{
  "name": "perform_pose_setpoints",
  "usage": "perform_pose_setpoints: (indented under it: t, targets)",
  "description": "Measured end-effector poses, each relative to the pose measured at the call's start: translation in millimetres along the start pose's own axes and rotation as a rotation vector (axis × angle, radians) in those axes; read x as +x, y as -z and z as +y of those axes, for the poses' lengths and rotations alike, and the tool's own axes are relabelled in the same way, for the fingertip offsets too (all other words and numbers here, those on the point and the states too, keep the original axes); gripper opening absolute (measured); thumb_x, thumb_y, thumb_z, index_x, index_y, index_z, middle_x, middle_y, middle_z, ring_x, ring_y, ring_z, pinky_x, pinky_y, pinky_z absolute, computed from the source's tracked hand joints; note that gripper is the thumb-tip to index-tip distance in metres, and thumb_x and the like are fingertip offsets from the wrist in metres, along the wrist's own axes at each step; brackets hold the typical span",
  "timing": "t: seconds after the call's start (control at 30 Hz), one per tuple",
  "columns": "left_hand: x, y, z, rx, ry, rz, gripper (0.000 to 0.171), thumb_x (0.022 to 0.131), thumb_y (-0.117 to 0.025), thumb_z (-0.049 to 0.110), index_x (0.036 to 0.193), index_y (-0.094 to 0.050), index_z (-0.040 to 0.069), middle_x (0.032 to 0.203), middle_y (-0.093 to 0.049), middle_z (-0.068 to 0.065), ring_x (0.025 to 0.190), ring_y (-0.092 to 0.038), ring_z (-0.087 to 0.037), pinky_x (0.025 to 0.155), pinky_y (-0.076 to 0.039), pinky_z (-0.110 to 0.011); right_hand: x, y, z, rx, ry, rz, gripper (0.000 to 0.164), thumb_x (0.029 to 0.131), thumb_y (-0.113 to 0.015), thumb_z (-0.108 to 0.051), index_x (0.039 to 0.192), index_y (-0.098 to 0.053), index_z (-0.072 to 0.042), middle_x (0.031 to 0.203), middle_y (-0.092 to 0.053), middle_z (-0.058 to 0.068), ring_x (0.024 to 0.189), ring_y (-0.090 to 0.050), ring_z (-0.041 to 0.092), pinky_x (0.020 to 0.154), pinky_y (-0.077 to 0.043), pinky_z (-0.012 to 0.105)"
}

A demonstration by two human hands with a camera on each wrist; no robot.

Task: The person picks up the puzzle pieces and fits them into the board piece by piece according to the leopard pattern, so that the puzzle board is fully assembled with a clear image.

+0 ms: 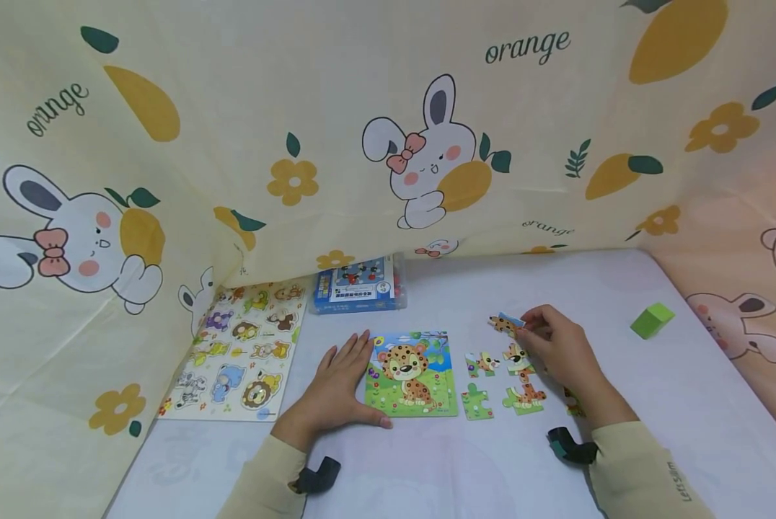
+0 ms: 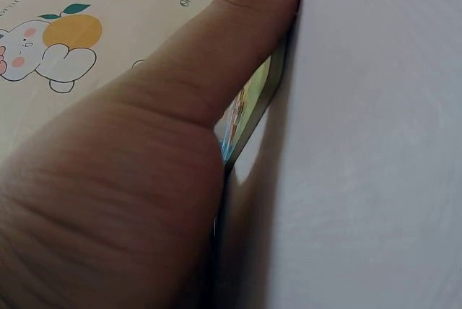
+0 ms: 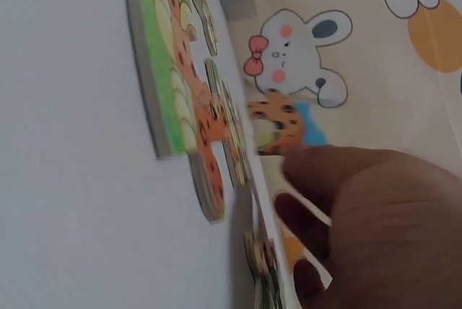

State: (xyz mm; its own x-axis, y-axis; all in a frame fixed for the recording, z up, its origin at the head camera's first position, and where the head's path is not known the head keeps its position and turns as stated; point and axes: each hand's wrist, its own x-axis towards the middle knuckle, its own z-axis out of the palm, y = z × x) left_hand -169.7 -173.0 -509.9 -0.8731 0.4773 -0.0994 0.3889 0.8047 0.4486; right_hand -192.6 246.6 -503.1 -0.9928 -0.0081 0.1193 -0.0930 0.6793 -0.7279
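My left hand lies flat with straight fingers on the white table, at the left side of a square leopard picture board. In the left wrist view, its thumb stretches along the board's near edge. My right hand pinches a spotted orange jigsaw piece with a blue corner between thumb and fingertips. The right wrist view shows this spotted piece raised at the fingertips. Below it lie several loose jigsaw pieces, among them a green piece and a piece with leopard feet.
An animal picture board lies at the left. Behind stands a clear-lidded box with a blue label, against the printed cloth. A green block sits at the right. One dark jigsaw piece lies partly under the right wrist.
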Motion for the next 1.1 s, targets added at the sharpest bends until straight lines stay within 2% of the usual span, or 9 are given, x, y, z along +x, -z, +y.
perform_pose_setpoints:
  t: [0.13,0.23,0.4,0.67,0.77,0.97,1.1]
  targets:
    - [-0.3,-0.2,-0.2,-0.001,0.000,0.002,0.151,0.065,-0.086,0.087,0.174,-0.019,0.007,0.182,-0.004,-0.002,0.166,0.001,-0.022,0.131,0.001,-0.053,-3.0,-0.6,-5.0,0.050,0.009,0.068,0.024,0.109,-0.070,-0.013,0.131,-0.065,-0.005,0.110,-0.068,0.011,0.097,-0.062,0.026,0.077,-0.052,0.020]
    - [-0.5,-0.2,-0.2,0.000,0.000,0.002,0.151,0.065,-0.086,0.086,0.174,-0.019,0.007,0.182,-0.004,-0.002,0.166,0.001,-0.022,0.131,0.001,-0.053,-4.8,-1.5,-12.0,0.087,0.019,0.087,0.026,0.109,-0.071,-0.014,0.132,-0.066,-0.004,0.109,-0.069,0.011,0.094,-0.062,0.026,0.074,-0.049,0.013]
    - [-0.5,-0.1,0.0,0.004,-0.004,0.006,0.151,0.065,-0.086,0.086,0.174,-0.020,0.006,0.182,-0.005,-0.003,0.166,0.000,-0.023,0.131,0.001,-0.054,-7.1,-5.0,-26.5,0.171,0.008,0.068,0.024,0.110,-0.071,-0.016,0.130,-0.067,-0.002,0.106,-0.069,0.012,0.091,-0.066,0.028,0.072,-0.054,0.017]
    - [-0.5,-0.3,-0.2,-0.006,-0.005,0.007,0.151,0.065,-0.086,0.086,0.174,-0.020,0.005,0.182,-0.006,-0.004,0.166,0.000,-0.025,0.130,0.001,-0.055,-9.9,-20.4,-46.0,0.364,-0.022,-0.022,0.020,0.110,-0.070,-0.015,0.122,-0.069,0.001,0.103,-0.069,0.015,0.088,-0.076,0.028,0.078,-0.064,0.028]
    - [-0.8,-1.1,-0.6,0.001,-0.002,0.006,0.151,0.064,-0.085,0.087,0.174,-0.020,0.006,0.182,-0.005,-0.004,0.166,0.000,-0.024,0.130,0.000,-0.055,-12.8,-28.1,-53.9,0.420,-0.027,-0.052,0.020,0.109,-0.071,-0.014,0.122,-0.070,0.001,0.102,-0.068,0.015,0.088,-0.076,0.028,0.078,-0.064,0.029]
    - [-0.8,-2.1,-1.2,0.006,0.001,0.010,0.152,0.064,-0.084,0.089,0.174,-0.020,0.007,0.182,-0.005,-0.003,0.166,0.000,-0.022,0.130,0.001,-0.054,-17.2,-47.1,-67.9,0.459,-0.051,-0.098,0.016,0.108,-0.073,-0.015,0.116,-0.073,-0.001,0.094,-0.070,0.014,0.076,-0.066,0.027,0.061,-0.056,0.027]
    - [-0.7,-2.2,-1.0,0.010,0.002,0.013,0.152,0.064,-0.083,0.090,0.174,-0.020,0.008,0.182,-0.005,-0.002,0.166,0.000,-0.022,0.130,0.001,-0.053,-18.7,-60.3,-77.0,0.487,-0.082,-0.128,0.011,0.107,-0.073,-0.011,0.113,-0.073,-0.001,0.094,-0.071,0.013,0.077,-0.069,0.026,0.064,-0.059,0.027]
